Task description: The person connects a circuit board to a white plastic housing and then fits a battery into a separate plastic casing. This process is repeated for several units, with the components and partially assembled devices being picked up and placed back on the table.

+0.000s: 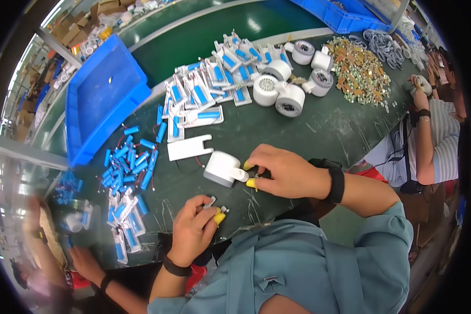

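Note:
A white rounded fan head (222,168) with a short neck lies on the dark green table in front of me. My right hand (288,172), with yellow finger covers, has its thumb and forefinger around the end of that neck. Tiny bits show between these fingertips, too small to name. Nearer to me, my left hand (195,228) is closed, pinching small pale parts (224,210) by its yellow-covered thumb; their kind is unclear. Just beyond the fan head lies a flat white plastic casing piece (190,148) with a notched end.
Blue battery cells (128,159) lie heaped at left, beside a blue tray (107,83). White casings with blue cells (209,78) are piled at the back. More fan heads (290,99) and a mound of small circuit boards (358,68) occupy the right. Other people's hands (86,264) work at both sides.

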Tool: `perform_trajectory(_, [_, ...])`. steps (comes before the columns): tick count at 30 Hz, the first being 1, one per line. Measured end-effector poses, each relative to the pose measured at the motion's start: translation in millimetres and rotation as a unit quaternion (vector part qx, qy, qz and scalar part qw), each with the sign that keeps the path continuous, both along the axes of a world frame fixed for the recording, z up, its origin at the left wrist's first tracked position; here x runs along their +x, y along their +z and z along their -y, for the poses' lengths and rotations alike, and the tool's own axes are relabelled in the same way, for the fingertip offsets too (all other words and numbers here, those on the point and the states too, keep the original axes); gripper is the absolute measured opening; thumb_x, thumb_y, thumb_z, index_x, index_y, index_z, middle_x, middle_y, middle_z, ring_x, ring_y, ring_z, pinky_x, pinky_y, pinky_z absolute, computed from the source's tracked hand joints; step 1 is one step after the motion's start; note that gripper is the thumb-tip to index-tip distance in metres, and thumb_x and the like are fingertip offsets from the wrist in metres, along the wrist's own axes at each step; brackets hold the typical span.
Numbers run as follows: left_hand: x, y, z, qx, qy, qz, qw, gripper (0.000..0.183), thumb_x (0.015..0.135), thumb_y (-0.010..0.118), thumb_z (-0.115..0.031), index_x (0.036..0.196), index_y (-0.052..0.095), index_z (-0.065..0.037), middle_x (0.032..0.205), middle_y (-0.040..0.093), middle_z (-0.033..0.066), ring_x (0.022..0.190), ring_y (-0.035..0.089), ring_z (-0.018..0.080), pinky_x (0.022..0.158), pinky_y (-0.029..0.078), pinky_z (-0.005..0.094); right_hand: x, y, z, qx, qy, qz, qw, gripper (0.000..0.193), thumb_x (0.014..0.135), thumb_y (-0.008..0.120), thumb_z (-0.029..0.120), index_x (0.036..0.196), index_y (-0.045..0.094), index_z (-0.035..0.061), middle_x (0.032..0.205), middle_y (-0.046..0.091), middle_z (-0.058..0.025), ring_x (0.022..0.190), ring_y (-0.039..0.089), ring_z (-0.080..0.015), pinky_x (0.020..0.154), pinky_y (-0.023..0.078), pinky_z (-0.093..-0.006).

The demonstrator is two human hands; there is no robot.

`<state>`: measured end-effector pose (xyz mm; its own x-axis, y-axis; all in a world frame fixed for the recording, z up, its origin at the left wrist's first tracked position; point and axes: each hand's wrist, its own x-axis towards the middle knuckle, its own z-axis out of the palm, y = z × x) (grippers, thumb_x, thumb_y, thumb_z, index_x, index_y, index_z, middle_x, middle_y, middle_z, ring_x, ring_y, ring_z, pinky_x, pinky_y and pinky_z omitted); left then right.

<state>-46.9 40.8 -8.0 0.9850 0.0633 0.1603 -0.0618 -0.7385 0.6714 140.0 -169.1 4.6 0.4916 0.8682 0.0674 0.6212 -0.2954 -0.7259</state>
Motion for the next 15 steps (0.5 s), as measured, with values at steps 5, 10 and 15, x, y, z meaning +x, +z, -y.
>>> perform_trajectory(5, [4, 0, 1, 0.002, -0.023, 0.033, 0.999, 0.031, 0.074, 0.068, 0.005, 0.104, 0.063, -0.002, 0.115, 0.058, 0.0147, 0.088, 0.063, 0.0265, 0.077, 0.052, 0.0326, -6, -10, 23, 0.039, -0.030, -0.110, 0.993, 0.033, 0.080, 0.070, 0.005, 0.111, 0.060, -0.0008, 0.105, 0.055, -0.0105, 0.081, 0.062, -0.0173, 0.058, 0.052, -0.0266])
perform_trajectory(10, [8, 14, 8, 0.046, -0.037, 0.046, 0.997, 0.036, 0.071, 0.070, 0.003, 0.106, 0.063, -0.004, 0.110, 0.058, 0.0126, 0.090, 0.060, 0.0304, 0.081, 0.049, 0.0372, -14, -9, 29, 0.008, -0.038, -0.083, 0.996, 0.034, 0.078, 0.070, 0.004, 0.110, 0.060, 0.0008, 0.107, 0.055, -0.0103, 0.083, 0.062, -0.0205, 0.062, 0.052, -0.0302])
perform_trajectory(15, [14, 9, 17, 0.107, -0.066, 0.062, 0.990, 0.038, 0.069, 0.070, 0.003, 0.105, 0.065, -0.006, 0.102, 0.059, 0.0092, 0.087, 0.059, 0.0288, 0.080, 0.046, 0.0369, -21, -18, 27, 0.024, -0.048, 0.071, 0.996, 0.032, 0.078, 0.070, 0.005, 0.108, 0.058, 0.0036, 0.110, 0.056, -0.0123, 0.082, 0.063, -0.0266, 0.066, 0.051, -0.0363])
